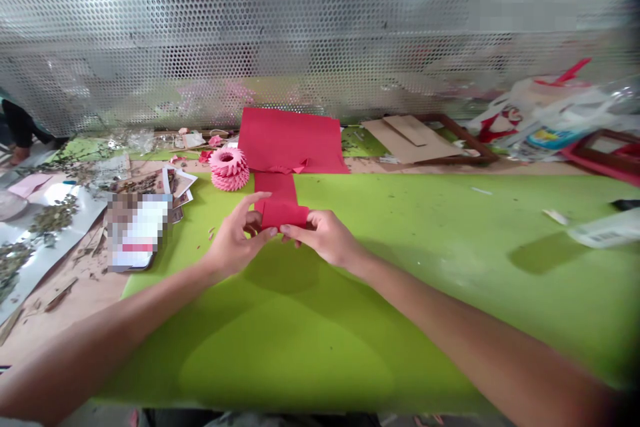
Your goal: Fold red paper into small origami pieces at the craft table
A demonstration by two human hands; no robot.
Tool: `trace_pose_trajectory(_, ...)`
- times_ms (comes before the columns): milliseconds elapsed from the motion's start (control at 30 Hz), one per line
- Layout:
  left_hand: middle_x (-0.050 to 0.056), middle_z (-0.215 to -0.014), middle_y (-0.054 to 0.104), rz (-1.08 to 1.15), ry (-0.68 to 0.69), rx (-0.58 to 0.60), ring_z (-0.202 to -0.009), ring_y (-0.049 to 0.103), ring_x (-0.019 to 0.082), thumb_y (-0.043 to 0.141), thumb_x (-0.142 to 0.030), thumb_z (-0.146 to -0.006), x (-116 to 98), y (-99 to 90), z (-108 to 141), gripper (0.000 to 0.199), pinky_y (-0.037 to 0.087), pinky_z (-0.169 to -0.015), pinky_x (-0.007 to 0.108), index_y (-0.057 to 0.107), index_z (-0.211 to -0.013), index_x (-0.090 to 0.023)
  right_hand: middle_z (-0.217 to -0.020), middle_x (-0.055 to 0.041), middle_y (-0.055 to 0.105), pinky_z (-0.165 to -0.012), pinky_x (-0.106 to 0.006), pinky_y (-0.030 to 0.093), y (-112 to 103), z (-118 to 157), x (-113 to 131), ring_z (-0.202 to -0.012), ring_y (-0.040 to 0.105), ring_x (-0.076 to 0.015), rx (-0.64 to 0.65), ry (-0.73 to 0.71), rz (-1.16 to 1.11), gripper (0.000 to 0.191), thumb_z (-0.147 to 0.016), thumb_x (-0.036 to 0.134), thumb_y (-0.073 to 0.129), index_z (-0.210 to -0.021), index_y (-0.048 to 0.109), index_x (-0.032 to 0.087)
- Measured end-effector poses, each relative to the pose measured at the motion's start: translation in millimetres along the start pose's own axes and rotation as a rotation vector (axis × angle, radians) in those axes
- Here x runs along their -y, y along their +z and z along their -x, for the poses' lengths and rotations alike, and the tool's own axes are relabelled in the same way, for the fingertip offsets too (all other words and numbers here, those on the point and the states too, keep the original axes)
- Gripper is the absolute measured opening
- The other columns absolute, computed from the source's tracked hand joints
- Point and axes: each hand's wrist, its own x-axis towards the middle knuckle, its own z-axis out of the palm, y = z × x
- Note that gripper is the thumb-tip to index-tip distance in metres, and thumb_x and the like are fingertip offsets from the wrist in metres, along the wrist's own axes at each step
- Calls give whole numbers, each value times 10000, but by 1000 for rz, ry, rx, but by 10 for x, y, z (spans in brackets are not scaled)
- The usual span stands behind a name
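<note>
Bare forearms (125,320) reach in from both near corners across a lime-green mat (400,320), and 2 hands work at its far edge. Left hand (235,237) has its thumb (255,200) spread wide and lifted, while its fingertips (273,232) press in at the near left of a narrow red paper strip (280,203). Right hand (323,237) sits just beside it, its fingers (295,229) closed narrowly on the strip's folded near end, and the 2 sets of fingertips almost meet. The strip runs far from the hands, up to 1 large red paper sheet (290,140) lying across the mat's far edge; whether they join cannot be told. Just left of the strip stands 1 pink pleated paper rosette (229,169). Farther right lie 2 flat cardboard pieces (410,137) on 1 dark wooden frame (465,140). At far left, dried leaves (53,217) lie on silver foil, near 1 pixelated stack of photo cards (137,230). A perforated metal screen (250,27) rises behind everything.
</note>
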Motion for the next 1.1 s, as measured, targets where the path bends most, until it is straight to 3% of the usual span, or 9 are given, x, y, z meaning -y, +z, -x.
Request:
trace_pose_trajectory(233,-8,-762,643,-11,-9,-32,-700,614,141,642,-243,-863,-15,22,4,545,449,-662,253,428,-1362,-197,-829,-99,758,-620,-288,507,46,-30,-75,-660,655,-172,45,22,-111,370,-708,456,788,-874,731,131)
trace_pose_trajectory(633,-31,-736,651,12,-39,-138,-673,607,125,676,-267,-829,-49,-77,-81,523,433,-638,235,456,-1299,-207,-758,-76,737,-531,-262,434,-46,-58,11,-581,590,-130,-41,23,-191,310,-705,424,771,-820,724,140)
trace_pose_trajectory(733,-41,-703,625,23,-20,-149,-620,572,110,670,-266,-829,-68,-108,-98,500,414,-591,226,471,-1283,-201,-754,-76,732,-506,-251,397,-128,-91,-5,-572,566,-119,-36,26,-184,300,-710,430,762,-779,718,141)
trace_pose_trajectory(833,-51,-677,597,62,-17,-240,-559,517,95,683,-261,-803,-79,-201,-146,490,377,-531,219,492,-1249,-193,-759,-70,726,-506,-248,392,-275,-129,-26,-575,554,-118,-131,12,-149,297,-724,442,745,-785,707,153)
trace_pose_trajectory(933,-59,-649,577,150,-26,-335,-570,522,101,711,-255,-762,-64,-289,-194,516,370,-516,210,495,-1227,-195,-768,-66,717,-562,-289,442,-364,-111,-9,-621,587,-155,-313,-142,22,264,-804,444,678,-799,686,180)
trace_pose_trajectory(1000,-63,-631,571,195,-69,-316,-576,534,105,727,-263,-748,-51,-287,-194,535,372,-512,205,491,-1224,-200,-831,-75,726,-660,-343,481,-340,-57,24,-723,630,-200,-410,-343,273,235,-851,431,647,-839,684,199)
trace_pose_trajectory(1100,-57,-623,581,266,-184,-201,-546,522,100,759,-301,-726,-59,-195,-144,564,368,-500,206,494,-1212,-191,-1055,-76,738,-851,-420,458,-234,44,78,-977,643,-267,-368,-642,676,215,-863,397,669,-1003,691,236)
